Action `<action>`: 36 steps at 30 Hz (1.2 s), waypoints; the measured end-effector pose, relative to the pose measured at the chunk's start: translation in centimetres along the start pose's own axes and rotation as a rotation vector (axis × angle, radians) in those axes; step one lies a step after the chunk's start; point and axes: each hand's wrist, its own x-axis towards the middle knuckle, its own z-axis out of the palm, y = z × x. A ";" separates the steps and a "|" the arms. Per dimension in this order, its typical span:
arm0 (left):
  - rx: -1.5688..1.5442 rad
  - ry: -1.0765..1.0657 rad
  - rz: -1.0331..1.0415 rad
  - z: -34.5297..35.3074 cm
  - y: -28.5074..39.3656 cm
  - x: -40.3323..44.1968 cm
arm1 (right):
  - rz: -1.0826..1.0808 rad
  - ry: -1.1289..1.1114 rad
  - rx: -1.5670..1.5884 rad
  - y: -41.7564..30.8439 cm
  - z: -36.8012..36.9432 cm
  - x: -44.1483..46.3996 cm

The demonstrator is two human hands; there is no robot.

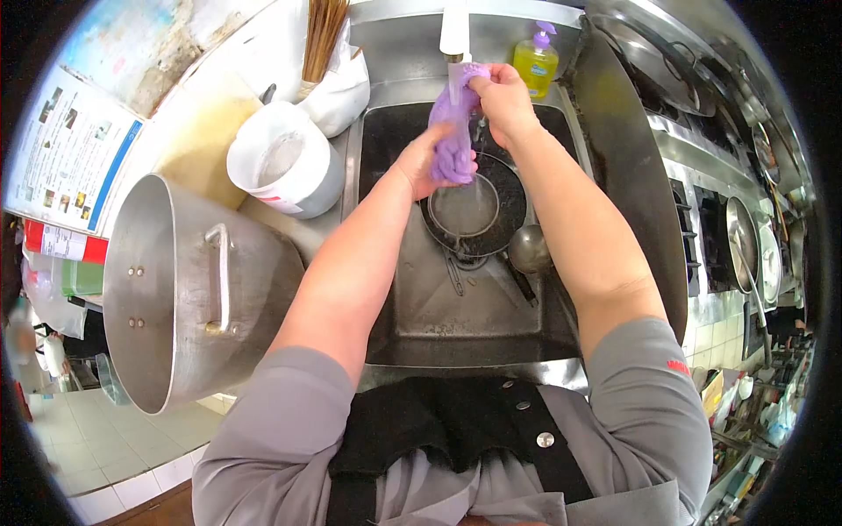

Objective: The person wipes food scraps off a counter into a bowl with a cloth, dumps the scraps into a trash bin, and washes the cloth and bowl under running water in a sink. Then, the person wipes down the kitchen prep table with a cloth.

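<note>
A limp, wet purple rubber glove (451, 162) hangs under the tap (454, 35), its finger-like folds pointing down. My right hand (507, 103) pinches its upper edge close to the spout. Lower down, my left hand (425, 162) wraps around the glove, the thumb slightly blurred. Water runs from the tap over the purple material. Beneath my hands, a round strainer (465, 206) sits in a dark pan (516, 188) in the sink (417, 307). A ladle (530, 249) lies to the right of the pan; a black handle (521, 280) is beside it.
A large metal pot (197, 298) stands left of the sink, with a white bucket (285, 162) behind it. A bristle brush (324, 39) is at the back left. A yellow soap bottle (537, 61) stands behind the sink. Stove and pans (741, 245) are right, beyond a metal partition.
</note>
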 end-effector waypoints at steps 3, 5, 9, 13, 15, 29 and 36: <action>-0.293 -0.157 -0.026 0.1 0.7 -0.8 | -0.244 -0.097 -0.231 0.6 -0.2 -1.1; -0.333 -0.102 0.077 0.6 1.5 -0.6 | -0.332 -0.552 -0.489 0.2 -1.1 -2.2; -0.109 -0.023 0.079 -1.1 2.7 0.0 | -0.550 -0.660 -1.005 -1.8 -2.2 -4.0; 0.178 -0.124 -0.091 -2.2 3.1 -2.3 | -0.786 -0.702 -1.317 -1.9 -2.9 -5.7; 0.352 -0.208 -0.164 -1.5 2.0 -3.5 | -0.940 -0.741 -1.320 0.0 -3.1 -5.9; 1.762 0.226 0.281 1.4 -6.8 -14.6 | -0.186 -0.808 -1.291 4.3 -1.5 -18.1; 1.961 0.208 0.719 0.7 -6.5 -17.1 | 0.186 -0.753 -0.581 3.5 -1.5 -22.3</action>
